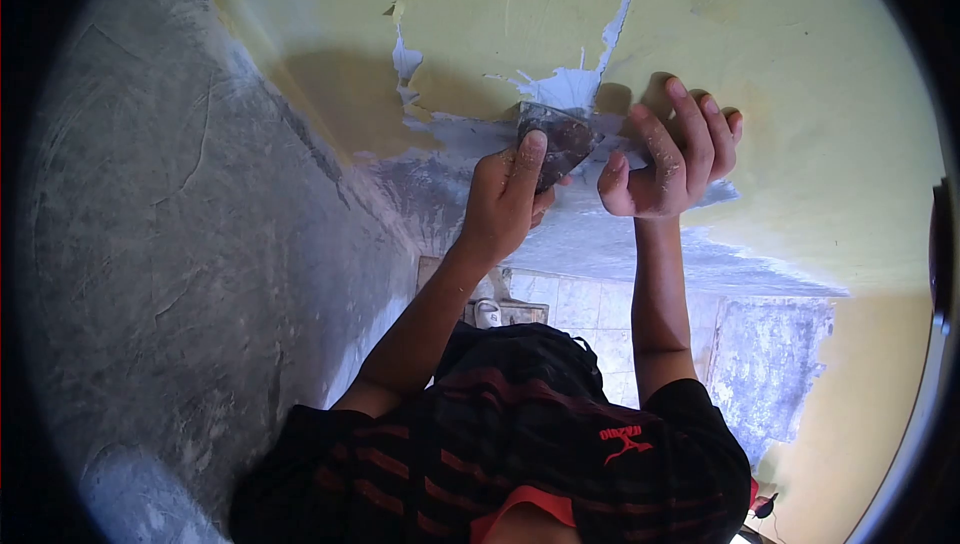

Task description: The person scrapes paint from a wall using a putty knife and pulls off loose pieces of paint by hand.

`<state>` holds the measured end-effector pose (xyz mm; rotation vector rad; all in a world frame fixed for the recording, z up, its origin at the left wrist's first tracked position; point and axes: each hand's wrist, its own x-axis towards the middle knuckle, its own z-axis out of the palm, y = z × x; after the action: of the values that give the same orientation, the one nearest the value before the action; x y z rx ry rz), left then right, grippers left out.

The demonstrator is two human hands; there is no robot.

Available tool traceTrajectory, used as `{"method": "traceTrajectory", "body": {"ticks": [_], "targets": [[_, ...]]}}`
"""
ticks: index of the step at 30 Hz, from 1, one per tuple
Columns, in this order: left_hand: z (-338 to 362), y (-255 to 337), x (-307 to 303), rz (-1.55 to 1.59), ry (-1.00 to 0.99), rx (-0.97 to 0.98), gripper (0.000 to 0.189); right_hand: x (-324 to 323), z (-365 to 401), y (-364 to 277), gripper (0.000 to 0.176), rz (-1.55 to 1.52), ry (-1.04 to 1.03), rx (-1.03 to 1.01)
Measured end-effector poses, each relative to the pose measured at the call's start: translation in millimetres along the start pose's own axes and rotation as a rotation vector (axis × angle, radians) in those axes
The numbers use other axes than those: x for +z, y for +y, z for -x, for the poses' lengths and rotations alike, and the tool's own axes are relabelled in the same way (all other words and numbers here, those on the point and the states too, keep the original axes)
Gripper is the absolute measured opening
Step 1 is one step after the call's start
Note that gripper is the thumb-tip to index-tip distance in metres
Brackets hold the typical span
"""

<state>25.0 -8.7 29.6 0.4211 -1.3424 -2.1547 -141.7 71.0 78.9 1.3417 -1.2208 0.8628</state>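
My left hand (508,189) is closed around a dark, worn scraper (560,144), with the thumb pressed flat on its blade. The blade's upper edge lies against the wall at the lower end of a ragged white patch (565,87), where yellow paint (760,24) has come away. Beside it, my right hand (675,159) is open, its fingers spread and bent close to the painted wall. Whether the fingertips touch the wall is hard to tell. Pale flecks of debris cling to both hands.
A rough grey wall (180,214) meets the painted wall at a corner on the left. Bare grey plaster (440,179) runs below the paint. Far below are pale floor tiles (590,304) and a white shoe-like object (487,313). Another stripped patch (765,354) shows at lower right.
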Motion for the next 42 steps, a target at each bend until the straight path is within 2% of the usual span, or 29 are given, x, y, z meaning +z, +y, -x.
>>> {"method": "traceTrajectory", "body": {"ticks": [2, 6, 8, 20, 42], "targets": [[-1, -8, -4, 0.041, -0.023, -0.039, 0.059, 2, -1, 0, 0.029, -0.011, 0.021, 0.011], [2, -3, -1, 0.038, -0.034, -0.039, 0.06, 2, 0, -1, 0.029, -0.013, 0.016, 0.009], [5, 0, 6, 0.074, 0.037, -0.08, 0.064, 3, -1, 1, 0.029, -0.015, 0.031, 0.002], [-3, 10, 3, 0.032, -0.01, 0.014, 0.06, 4, 1, 2, 0.029, -0.016, 0.034, -0.011], [-4, 8, 2, -0.008, -0.057, 0.03, 0.062, 4, 1, 2, 0.03, -0.021, 0.045, -0.014]]}}
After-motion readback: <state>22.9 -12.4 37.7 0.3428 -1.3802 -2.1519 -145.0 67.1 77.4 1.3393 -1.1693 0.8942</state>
